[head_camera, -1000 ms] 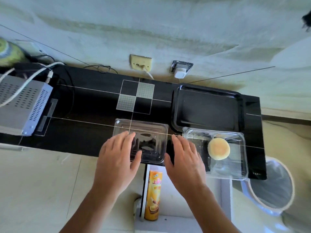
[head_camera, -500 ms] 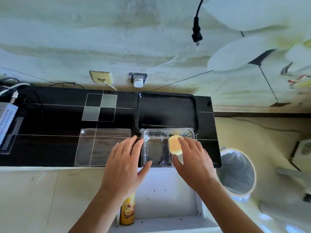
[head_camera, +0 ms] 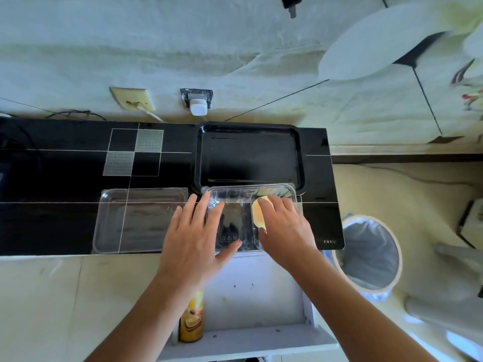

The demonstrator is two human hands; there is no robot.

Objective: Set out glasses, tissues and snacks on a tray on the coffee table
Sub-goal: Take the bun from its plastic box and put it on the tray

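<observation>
A black tray (head_camera: 249,131) lies empty at the back right of the black table. In front of it sits a clear plastic snack box (head_camera: 235,199) with a round yellow cake (head_camera: 257,215) in its right half. My right hand (head_camera: 283,229) lies over the cake, fingers curled on it; whether it grips the cake is unclear. My left hand (head_camera: 194,235) rests flat on the box's left edge, fingers spread. The box's clear lid (head_camera: 138,220) lies open to the left on the table.
A yellow can of chips (head_camera: 192,318) stands on a white shelf (head_camera: 261,291) below the table's front edge. A bin with a bag (head_camera: 371,254) stands on the floor to the right. Wall sockets (head_camera: 197,100) with plugs sit behind the table.
Both hands have shifted from the clear lid to the box holding the cake. My right hand now covers the cake and the left hand holds the box's left side.
</observation>
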